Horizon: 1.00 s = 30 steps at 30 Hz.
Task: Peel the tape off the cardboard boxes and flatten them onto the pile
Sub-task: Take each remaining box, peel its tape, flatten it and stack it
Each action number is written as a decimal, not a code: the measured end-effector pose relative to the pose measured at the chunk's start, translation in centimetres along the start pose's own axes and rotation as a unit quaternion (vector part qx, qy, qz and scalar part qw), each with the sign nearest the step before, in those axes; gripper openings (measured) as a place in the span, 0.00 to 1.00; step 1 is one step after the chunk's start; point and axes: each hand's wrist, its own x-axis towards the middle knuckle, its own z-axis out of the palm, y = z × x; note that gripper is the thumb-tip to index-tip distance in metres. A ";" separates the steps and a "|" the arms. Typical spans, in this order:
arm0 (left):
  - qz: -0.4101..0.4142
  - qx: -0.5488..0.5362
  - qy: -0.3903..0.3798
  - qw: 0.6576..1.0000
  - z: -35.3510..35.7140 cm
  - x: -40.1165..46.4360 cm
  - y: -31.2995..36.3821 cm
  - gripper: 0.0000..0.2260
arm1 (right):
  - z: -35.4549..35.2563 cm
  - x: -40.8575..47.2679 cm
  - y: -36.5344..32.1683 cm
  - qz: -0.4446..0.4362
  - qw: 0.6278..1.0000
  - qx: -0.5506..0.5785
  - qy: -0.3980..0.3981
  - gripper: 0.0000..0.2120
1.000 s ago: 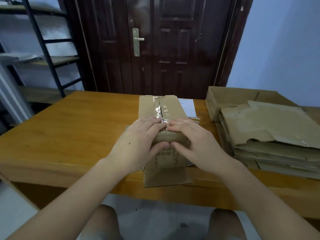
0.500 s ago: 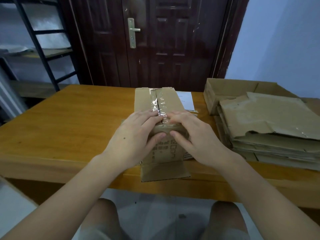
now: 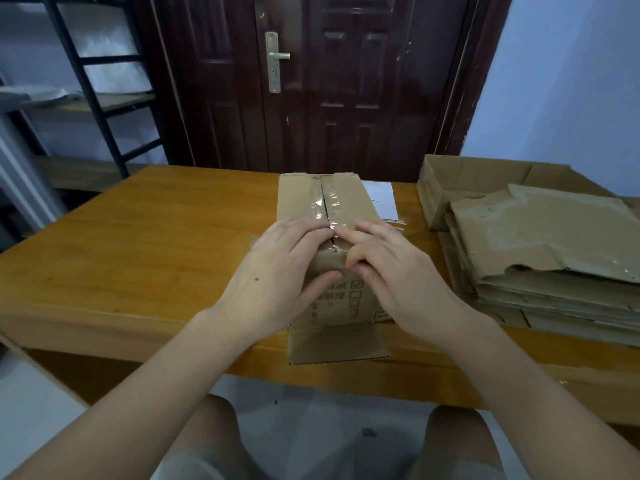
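Note:
A cardboard box (image 3: 300, 199) stands on the wooden table (image 3: 156, 237), its long side pointing away from me. Clear tape (image 3: 329, 202) runs along the top seam, wrinkled and partly lifted. My left hand (image 3: 277, 271) lies flat on the near end of the top, with the thumb against the printed front face. My right hand (image 3: 398, 271) is beside it, with the index finger on the tape. Its other fingers curl at the near top edge and, with the thumb, pinch the tape end there. A loose bottom flap (image 3: 336, 344) juts out over the table's front edge.
A pile of flattened cardboard (image 3: 540, 237) lies at the right of the table, with an open box (image 3: 467, 174) behind it. White paper (image 3: 382, 200) lies just right of the taped box. A dark door and a metal shelf (image 3: 104, 109) stand beyond the table.
The right hand's fingers have curled in tighter at the near top edge over the tape end. The left hand and the box stay where they were.

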 end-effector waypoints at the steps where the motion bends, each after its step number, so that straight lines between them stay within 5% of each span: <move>1: 0.002 0.001 0.003 1.000 0.0 0.0 0.0 0.26 | 0.0 0.0 0.0 0.003 1.000 0.002 0.001 0.08; 12: 0.009 -0.039 0.034 0.999 0.3 -0.3 0.0 0.23 | 0.1 0.1 -0.3 0.043 0.999 0.028 -0.003 0.07; 18: 0.041 -0.125 0.077 0.988 1.0 -1.2 -0.6 0.06 | -0.7 0.0 -1.0 0.075 0.996 0.044 -0.024 0.04; 23: 0.049 -0.133 0.091 0.986 1.2 -1.4 -0.7 0.05 | -1.0 -0.1 -1.3 0.092 0.994 0.034 -0.051 0.13; 30: 0.033 -0.134 0.087 0.987 1.0 -1.3 -0.5 0.08 | -0.4 0.2 -1.4 0.082 0.996 0.026 -0.001 0.06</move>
